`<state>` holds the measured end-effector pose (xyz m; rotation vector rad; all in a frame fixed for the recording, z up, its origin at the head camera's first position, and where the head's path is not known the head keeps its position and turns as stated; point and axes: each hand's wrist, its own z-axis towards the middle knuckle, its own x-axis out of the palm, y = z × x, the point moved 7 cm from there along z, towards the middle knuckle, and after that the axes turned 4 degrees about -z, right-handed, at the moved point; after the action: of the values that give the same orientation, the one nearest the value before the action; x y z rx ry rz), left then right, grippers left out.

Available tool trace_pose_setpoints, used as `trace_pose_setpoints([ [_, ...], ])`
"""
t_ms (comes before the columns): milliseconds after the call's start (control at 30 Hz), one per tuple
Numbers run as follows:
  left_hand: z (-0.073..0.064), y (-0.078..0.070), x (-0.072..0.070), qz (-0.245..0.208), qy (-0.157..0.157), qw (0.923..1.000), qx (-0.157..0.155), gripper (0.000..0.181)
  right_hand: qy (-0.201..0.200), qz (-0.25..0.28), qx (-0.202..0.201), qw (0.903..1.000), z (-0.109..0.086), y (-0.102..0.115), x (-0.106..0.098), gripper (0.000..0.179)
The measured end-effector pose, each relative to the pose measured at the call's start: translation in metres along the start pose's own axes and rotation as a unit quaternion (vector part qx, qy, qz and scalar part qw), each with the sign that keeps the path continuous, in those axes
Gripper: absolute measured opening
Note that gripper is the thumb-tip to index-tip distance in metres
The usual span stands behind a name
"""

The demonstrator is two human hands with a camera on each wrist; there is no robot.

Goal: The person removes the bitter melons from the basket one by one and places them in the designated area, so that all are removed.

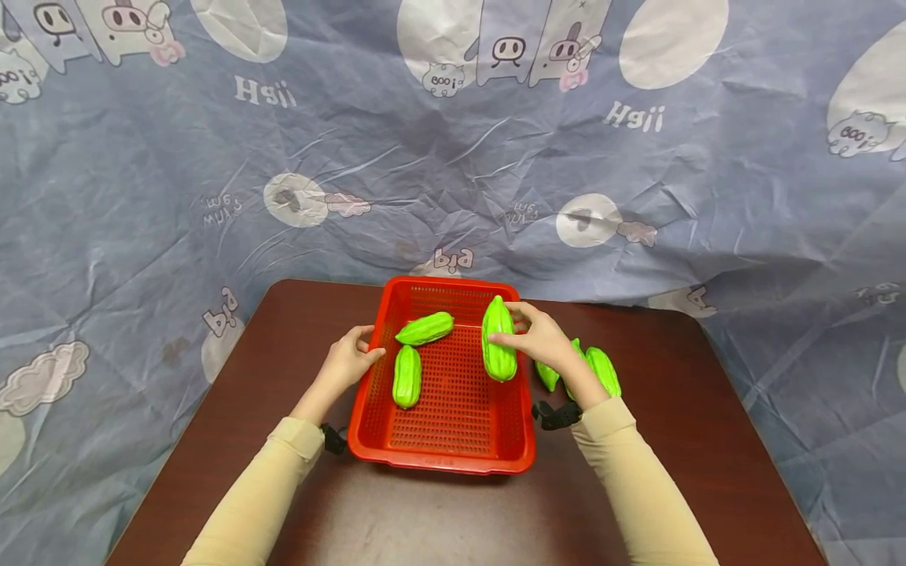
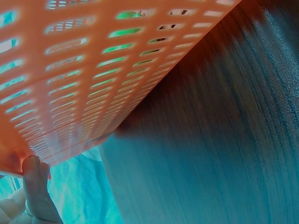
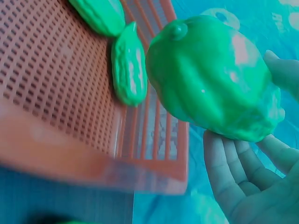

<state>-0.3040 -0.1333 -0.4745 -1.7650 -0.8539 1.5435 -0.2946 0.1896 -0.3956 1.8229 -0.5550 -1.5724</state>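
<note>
A bitter gourd (image 1: pixel 499 347) is held in the right hand (image 1: pixel 541 338) — the nearer one — fingers parted to its girth, above the right side of the red perforated basket (image 1: pixel 440 464), long axis roughly along the basket's length. The basket's left rim is pinched by the left hand (image 1: pixel 347 360); two further gourds (image 1: pixel 406 377) are noted inside, nearer the left wall.

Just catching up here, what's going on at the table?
A person's right hand grips a green ridged vegetable, held up at the right side of the red basket, while the left hand holds the basket's left rim. Two similar vegetables lie inside, toward the left. Others rest on the brown table to the right, partly hidden by the right arm.
</note>
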Motion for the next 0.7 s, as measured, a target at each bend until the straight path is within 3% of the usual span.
trace_pose_setpoints([
  [400,0.001,0.003,0.001,-0.002,0.005,1.0,-0.005,0.058,-0.02,-0.004,0.054,0.9983,-0.033,-0.052,-0.034,0.08],
  [700,0.001,0.003,0.002,-0.006,0.009,0.9999,-0.01,0.058,-0.028,-0.014,0.064,0.9975,-0.052,-0.085,-0.036,0.076],
])
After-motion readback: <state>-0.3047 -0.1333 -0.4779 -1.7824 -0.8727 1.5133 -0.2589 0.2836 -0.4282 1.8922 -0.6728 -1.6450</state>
